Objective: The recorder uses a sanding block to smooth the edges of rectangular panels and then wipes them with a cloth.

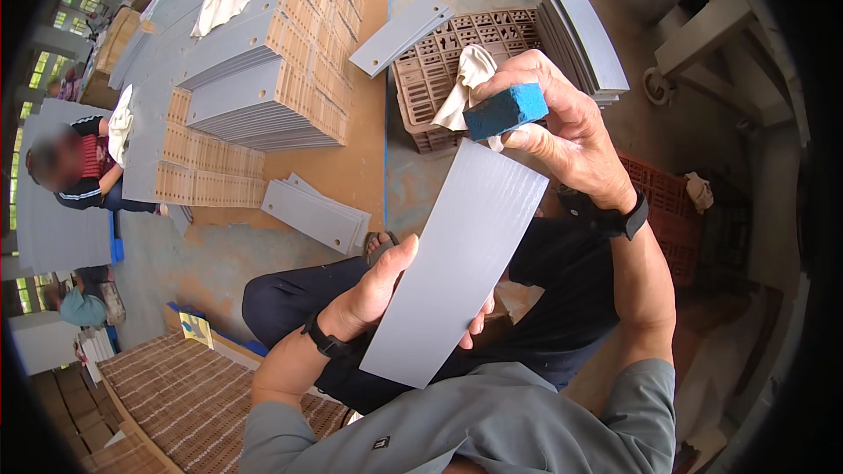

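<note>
A flat, light-grey rectangular board [457,268] lies tilted above my lap. My left hand [391,285] grips it from below, the thumb along its left edge and fingertips showing at the right edge. Just past the board's far end, my right hand [562,123] pinches a blue sponge block [507,111] between thumb and fingers. A cream cloth [465,88] hangs by the same hand, with a bit of it showing under the block; whether the fingers hold it too I cannot tell. The block is very near the board's far edge; contact is unclear.
Tall stacks of grey boards [263,101] stand at the left on a brown sheet [351,167]. Several loose boards [316,213] lie in front. Ahead is a brown plastic crate [421,92]; more boards [584,39] lean beside it. A red crate [654,202] stands right. Another person [83,158] sits far left.
</note>
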A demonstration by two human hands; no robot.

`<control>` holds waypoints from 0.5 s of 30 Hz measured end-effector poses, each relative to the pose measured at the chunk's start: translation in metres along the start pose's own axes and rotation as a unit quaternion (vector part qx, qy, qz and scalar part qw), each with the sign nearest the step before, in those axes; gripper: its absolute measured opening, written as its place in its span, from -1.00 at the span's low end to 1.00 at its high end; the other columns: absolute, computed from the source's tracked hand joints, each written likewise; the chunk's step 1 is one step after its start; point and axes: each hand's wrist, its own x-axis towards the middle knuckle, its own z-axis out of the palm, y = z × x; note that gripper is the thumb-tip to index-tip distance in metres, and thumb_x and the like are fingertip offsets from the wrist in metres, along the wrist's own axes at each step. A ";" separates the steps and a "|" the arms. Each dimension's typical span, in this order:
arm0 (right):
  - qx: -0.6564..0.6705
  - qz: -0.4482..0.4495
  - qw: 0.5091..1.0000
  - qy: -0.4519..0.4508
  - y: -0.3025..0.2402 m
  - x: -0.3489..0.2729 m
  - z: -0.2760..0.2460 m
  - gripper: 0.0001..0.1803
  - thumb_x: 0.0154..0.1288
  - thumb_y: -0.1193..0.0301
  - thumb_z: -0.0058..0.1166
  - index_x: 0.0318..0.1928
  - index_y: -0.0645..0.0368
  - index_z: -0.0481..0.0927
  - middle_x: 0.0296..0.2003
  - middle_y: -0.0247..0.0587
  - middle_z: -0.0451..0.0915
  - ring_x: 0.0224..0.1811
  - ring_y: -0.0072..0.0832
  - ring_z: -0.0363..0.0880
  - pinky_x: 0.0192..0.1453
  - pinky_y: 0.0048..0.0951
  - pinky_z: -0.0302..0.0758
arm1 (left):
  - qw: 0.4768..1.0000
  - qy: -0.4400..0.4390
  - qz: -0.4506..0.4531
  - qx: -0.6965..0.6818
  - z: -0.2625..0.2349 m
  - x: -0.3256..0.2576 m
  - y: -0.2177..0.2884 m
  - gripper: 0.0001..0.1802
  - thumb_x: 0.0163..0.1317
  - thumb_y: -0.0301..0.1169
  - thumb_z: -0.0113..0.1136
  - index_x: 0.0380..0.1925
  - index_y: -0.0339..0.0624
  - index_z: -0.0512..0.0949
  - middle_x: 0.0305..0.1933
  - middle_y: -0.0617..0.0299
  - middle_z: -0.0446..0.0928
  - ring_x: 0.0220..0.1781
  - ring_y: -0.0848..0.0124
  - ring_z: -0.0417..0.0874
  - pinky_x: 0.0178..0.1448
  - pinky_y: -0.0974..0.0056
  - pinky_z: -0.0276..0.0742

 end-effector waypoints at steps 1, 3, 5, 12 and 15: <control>0.011 -0.005 1.000 -0.007 0.001 0.000 0.000 -0.57 0.34 0.26 0.42 0.17 0.08 0.71 0.06 -0.28 0.65 0.19 -0.36 0.54 0.35 -0.25 0.45 | 1.000 -0.001 0.001 0.002 0.000 0.000 0.000 0.03 0.47 0.44 -0.25 0.41 -0.40 0.28 0.12 -0.18 0.54 0.06 0.08 0.70 0.10 -0.08 0.76; -0.011 -0.009 1.000 -0.016 0.001 0.002 0.001 -0.57 0.34 0.26 0.42 0.17 0.08 0.71 0.06 -0.28 0.65 0.20 -0.35 0.54 0.35 -0.25 0.46 | 1.000 0.000 0.001 0.000 -0.001 -0.001 0.000 0.03 0.47 0.44 -0.26 0.41 -0.40 0.28 0.12 -0.18 0.54 0.06 0.08 0.70 0.10 -0.08 0.76; -0.035 -0.012 0.999 -0.025 0.001 0.004 0.002 -0.57 0.33 0.27 0.42 0.17 0.07 0.72 0.06 -0.28 0.64 0.21 -0.35 0.54 0.35 -0.25 0.46 | 1.000 0.000 0.000 -0.002 -0.001 -0.001 0.001 0.04 0.47 0.44 -0.26 0.41 -0.40 0.28 0.12 -0.18 0.54 0.06 0.07 0.70 0.10 -0.08 0.76; -0.014 -0.012 1.000 -0.016 0.002 0.002 0.002 -0.58 0.34 0.27 0.41 0.17 0.07 0.72 0.06 -0.30 0.64 0.20 -0.35 0.54 0.35 -0.24 0.47 | 1.000 -0.006 -0.001 -0.001 -0.003 -0.001 0.003 0.05 0.46 0.45 -0.26 0.41 -0.40 0.28 0.12 -0.19 0.54 0.06 0.08 0.70 0.11 -0.07 0.75; -0.020 -0.012 1.000 -0.013 0.002 0.004 0.003 -0.58 0.34 0.28 0.42 0.17 0.07 0.72 0.05 -0.30 0.65 0.21 -0.35 0.54 0.36 -0.23 0.46 | 1.000 -0.010 0.000 0.002 -0.004 -0.001 0.003 0.05 0.46 0.45 -0.26 0.41 -0.40 0.28 0.12 -0.19 0.54 0.06 0.08 0.70 0.11 -0.07 0.75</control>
